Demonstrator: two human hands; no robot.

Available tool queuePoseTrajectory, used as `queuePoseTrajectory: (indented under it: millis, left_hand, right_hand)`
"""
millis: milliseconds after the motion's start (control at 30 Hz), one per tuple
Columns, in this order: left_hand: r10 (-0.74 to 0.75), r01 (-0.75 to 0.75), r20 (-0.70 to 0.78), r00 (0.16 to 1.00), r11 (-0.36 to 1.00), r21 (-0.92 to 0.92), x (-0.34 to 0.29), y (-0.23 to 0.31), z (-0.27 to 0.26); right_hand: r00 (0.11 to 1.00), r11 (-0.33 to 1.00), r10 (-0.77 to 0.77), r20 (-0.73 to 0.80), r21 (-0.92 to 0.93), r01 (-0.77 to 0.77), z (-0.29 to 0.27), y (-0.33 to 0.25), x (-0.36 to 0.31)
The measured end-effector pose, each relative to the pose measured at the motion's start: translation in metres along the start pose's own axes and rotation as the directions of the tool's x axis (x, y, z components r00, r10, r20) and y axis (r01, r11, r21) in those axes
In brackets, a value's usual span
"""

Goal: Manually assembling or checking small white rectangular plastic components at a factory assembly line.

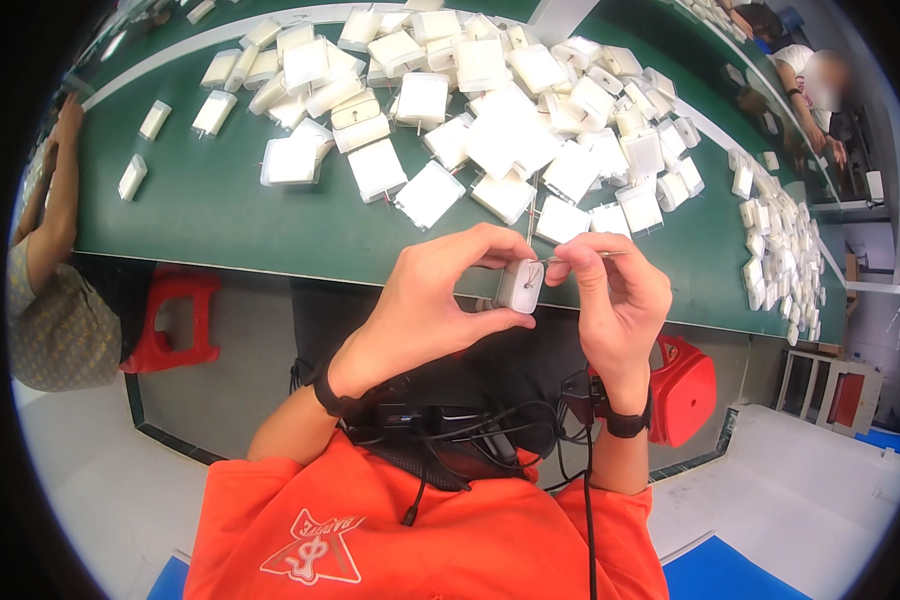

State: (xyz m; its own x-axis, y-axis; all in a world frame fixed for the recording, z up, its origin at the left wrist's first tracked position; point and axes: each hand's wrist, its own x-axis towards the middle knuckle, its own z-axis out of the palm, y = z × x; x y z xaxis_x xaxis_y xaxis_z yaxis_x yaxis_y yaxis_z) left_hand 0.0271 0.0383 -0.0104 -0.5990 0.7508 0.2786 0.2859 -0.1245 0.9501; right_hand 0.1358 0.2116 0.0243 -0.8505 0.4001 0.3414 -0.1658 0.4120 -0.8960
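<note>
My left hand [420, 285] grips a small, rounded white box [520, 287] between thumb and fingers, just in front of the table's near edge. A small metal-looking fitting shows on the box's end face. On the right, my right hand [620, 300] is closed in a pinch on a thin, wire-like piece [544, 260] that reaches the top of the box. Whether that piece is a wire or a slim tool I cannot tell. Beyond my hands lies a large heap of similar white boxes [430, 195], several with thin leads sticking out.
The green table [220, 225] spans the view. More white boxes [770, 250] are piled at its right end. A person [65, 270] sits at the left, another person [805, 95] at the far right. Red stools [182, 318] stand below the edge. Black cables [510, 410] hang across my lap.
</note>
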Motion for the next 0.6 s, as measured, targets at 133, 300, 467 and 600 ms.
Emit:
queuePoseTrajectory:
  millis: [133,300,467,600]
  left_hand:
    - [0.006,-0.006,0.003,1.000,1.000,0.013,-0.001,-0.001,0.000]
    - [0.002,-0.002,0.005,1.000,1.000,0.011,-0.001,-0.001,0.000]
    - [0.015,-0.015,-0.001,1.000,1.000,0.010,-0.001,-0.003,0.000]
    - [0.013,-0.013,0.003,1.000,1.000,0.027,0.001,0.002,0.000]
  right_hand:
    - [1.000,1.000,-0.010,0.004,-0.006,0.010,-0.001,0.001,0.001]
    - [1.000,0.995,-0.012,0.018,-0.101,0.014,-0.002,-0.006,0.002]
    - [0.994,0.963,-0.090,0.066,-0.249,0.103,0.000,-0.013,0.007]
    - [0.956,0.864,-0.245,0.161,-0.411,0.290,0.006,-0.025,0.017]
